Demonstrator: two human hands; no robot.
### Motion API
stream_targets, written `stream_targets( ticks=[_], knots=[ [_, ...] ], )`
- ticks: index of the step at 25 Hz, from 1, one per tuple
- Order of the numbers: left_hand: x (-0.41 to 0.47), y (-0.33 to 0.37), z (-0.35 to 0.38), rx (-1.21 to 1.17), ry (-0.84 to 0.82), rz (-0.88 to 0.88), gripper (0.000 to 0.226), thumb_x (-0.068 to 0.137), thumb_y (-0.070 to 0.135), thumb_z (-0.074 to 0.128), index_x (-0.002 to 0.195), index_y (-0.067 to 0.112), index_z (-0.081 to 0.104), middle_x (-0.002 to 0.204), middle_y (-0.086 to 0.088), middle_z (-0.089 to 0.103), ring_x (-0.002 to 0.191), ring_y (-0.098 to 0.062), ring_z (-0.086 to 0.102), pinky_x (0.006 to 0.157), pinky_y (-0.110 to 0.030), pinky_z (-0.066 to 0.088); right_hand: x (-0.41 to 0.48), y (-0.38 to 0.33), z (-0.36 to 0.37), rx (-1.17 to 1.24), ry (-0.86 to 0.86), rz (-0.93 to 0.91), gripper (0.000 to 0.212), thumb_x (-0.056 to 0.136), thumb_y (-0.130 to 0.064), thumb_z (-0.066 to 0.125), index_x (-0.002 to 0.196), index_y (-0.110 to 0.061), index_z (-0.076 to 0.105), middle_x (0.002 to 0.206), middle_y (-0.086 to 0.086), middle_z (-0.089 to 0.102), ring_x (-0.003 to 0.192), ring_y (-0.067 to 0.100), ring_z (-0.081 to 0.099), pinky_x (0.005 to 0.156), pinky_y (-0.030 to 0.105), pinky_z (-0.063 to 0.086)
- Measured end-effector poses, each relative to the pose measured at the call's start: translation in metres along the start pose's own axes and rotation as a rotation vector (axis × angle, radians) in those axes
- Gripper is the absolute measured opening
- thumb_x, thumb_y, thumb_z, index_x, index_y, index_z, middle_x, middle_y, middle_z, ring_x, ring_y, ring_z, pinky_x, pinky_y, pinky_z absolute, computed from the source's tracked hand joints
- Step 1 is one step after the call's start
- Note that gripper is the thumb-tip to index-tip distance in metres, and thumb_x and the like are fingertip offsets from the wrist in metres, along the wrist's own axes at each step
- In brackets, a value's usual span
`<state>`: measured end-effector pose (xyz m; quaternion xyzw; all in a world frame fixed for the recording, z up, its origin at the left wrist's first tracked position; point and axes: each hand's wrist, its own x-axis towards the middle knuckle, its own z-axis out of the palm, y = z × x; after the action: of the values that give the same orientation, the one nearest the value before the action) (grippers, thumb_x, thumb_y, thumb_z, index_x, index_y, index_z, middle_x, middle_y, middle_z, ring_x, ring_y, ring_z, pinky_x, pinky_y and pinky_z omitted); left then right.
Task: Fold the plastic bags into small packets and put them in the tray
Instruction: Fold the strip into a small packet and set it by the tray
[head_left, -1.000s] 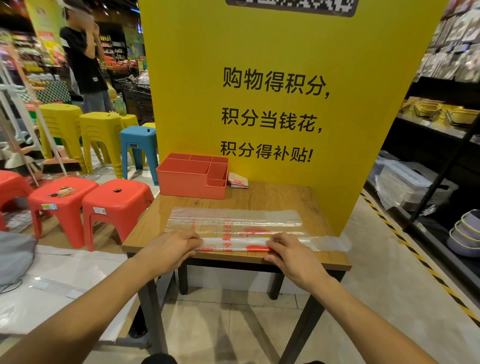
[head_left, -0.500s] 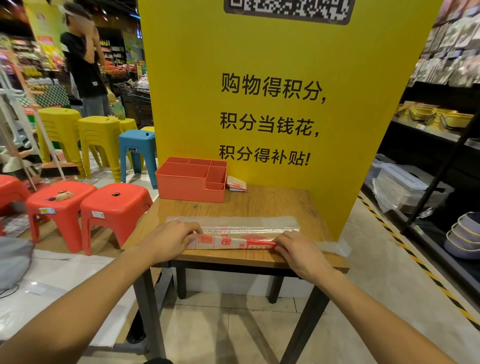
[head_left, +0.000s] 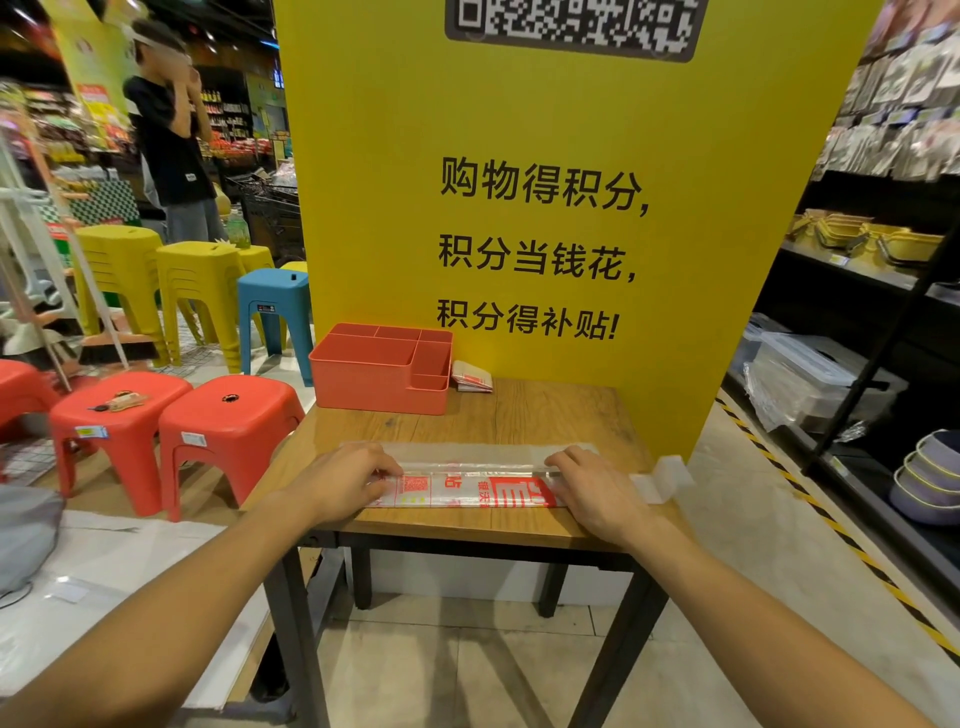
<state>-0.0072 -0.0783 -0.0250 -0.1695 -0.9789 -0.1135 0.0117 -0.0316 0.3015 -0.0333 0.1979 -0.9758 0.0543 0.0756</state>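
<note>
On table (head_left: 519, 415), bag (head_left: 467, 488) lies narrower under both hands (head_left: 345, 480).

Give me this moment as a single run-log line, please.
step: folding | left hand: presses plastic bag strip on table | right hand: presses its other end | tray: back left, folded packet beside it

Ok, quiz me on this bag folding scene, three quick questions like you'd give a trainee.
1. True or false: the small folded packet lies inside the orange tray.
2. The plastic bag under the left hand and right hand is: A) a long narrow strip, B) a small square, C) a crumpled ball.
3. Fill in: the bag lies on the wooden ____.
Key: 1 false, it lies beside the tray; 2 A; 3 table.
</note>
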Motion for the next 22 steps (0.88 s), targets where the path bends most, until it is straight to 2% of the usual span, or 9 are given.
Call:
stream_targets(
  ticks=[3,7,9,11,12,14,16,19,22],
  knots=[
    [-0.002,-0.001,0.009,-0.013,0.075,0.016,0.028,0.102,0.032,0.061,0.128,0.037,0.069,0.122,0.017,0.058,0.118,-0.008,0.052,0.099,-0.034,0.05,-0.002,-0.002,0.008,-0.015,0.011,-0.099,0.045,0.104,-0.042,0.054,0.147,-0.03,0.051,0.153,-0.004,0.05,0.139,0.018,0.046,0.111,0.039,0.045],
    [-0.008,0.008,0.021,0.022,0.132,0.108,0.029,0.104,0.029,0.056,0.129,0.037,0.069,0.12,0.016,0.058,0.116,-0.007,0.053,0.092,-0.028,0.049,-0.006,-0.012,0.019,-0.023,0.039,-0.199,0.043,0.104,-0.035,0.056,0.147,-0.029,0.054,0.15,-0.005,0.052,0.135,0.016,0.047,0.107,0.033,0.046],
    [-0.013,0.014,0.021,0.04,0.119,0.131,0.034,0.104,0.048,0.052,0.132,0.036,0.067,0.121,0.016,0.058,0.115,-0.006,0.054,0.092,-0.032,0.052,-0.01,-0.014,0.019,0.013,0.054,-0.2,0.041,0.106,-0.038,0.05,0.145,-0.026,0.057,0.144,-0.006,0.053,0.129,0.014,0.05,0.101,0.029,0.05],
    [-0.02,0.014,0.019,0.081,0.062,0.135,0.054,0.095,0.068,0.051,0.138,0.037,0.061,0.125,0.016,0.055,0.117,-0.005,0.052,0.094,-0.032,0.051,-0.019,-0.012,0.015,0.062,0.061,-0.19,0.05,0.105,-0.054,0.043,0.143,-0.026,0.058,0.14,-0.008,0.052,0.126,0.011,0.051,0.098,0.027,0.05],
    [-0.023,0.013,0.018,0.121,0.037,0.144,0.06,0.091,0.072,0.055,0.14,0.038,0.057,0.127,0.016,0.053,0.119,-0.005,0.05,0.095,-0.031,0.05,-0.024,-0.009,0.014,0.072,0.046,-0.19,0.058,0.102,-0.064,0.04,0.144,-0.027,0.057,0.139,-0.009,0.051,0.125,0.009,0.05,0.098,0.026,0.049],
    [-0.03,0.011,0.018,0.161,0.025,0.176,0.054,0.09,0.063,0.065,0.138,0.039,0.056,0.13,0.017,0.051,0.121,-0.004,0.048,0.096,-0.028,0.048,-0.033,-0.005,0.013,0.072,-0.005,-0.205,0.072,0.094,-0.079,0.039,0.147,-0.03,0.051,0.141,-0.013,0.048,0.126,0.007,0.047,0.1,0.026,0.048],
    [-0.033,0.01,0.017,0.139,0.048,0.201,0.039,0.096,0.046,0.066,0.133,0.039,0.059,0.13,0.019,0.054,0.122,-0.003,0.049,0.096,-0.025,0.046,-0.04,-0.002,0.013,0.061,-0.024,-0.22,0.073,0.091,-0.082,0.044,0.146,-0.033,0.049,0.141,-0.014,0.048,0.126,0.005,0.047,0.1,0.026,0.047],
    [-0.031,0.013,0.008,0.054,0.039,0.174,0.026,0.101,0.037,0.06,0.127,0.038,0.063,0.124,0.022,0.061,0.115,-0.002,0.054,0.092,-0.024,0.046,-0.042,0.001,0.012,0.076,0.016,-0.24,0.053,0.098,-0.068,0.045,0.139,-0.034,0.052,0.134,-0.015,0.057,0.12,0.004,0.052,0.096,0.026,0.049],
    [-0.025,0.015,-0.002,-0.013,0.005,0.14,0.021,0.104,0.037,0.057,0.122,0.038,0.066,0.114,0.025,0.061,0.104,-0.001,0.054,0.086,-0.027,0.046,-0.038,0.003,0.005,0.151,0.033,-0.195,0.036,0.105,-0.054,0.043,0.133,-0.035,0.056,0.126,-0.014,0.065,0.113,0.003,0.056,0.092,0.031,0.053]
  ],
)
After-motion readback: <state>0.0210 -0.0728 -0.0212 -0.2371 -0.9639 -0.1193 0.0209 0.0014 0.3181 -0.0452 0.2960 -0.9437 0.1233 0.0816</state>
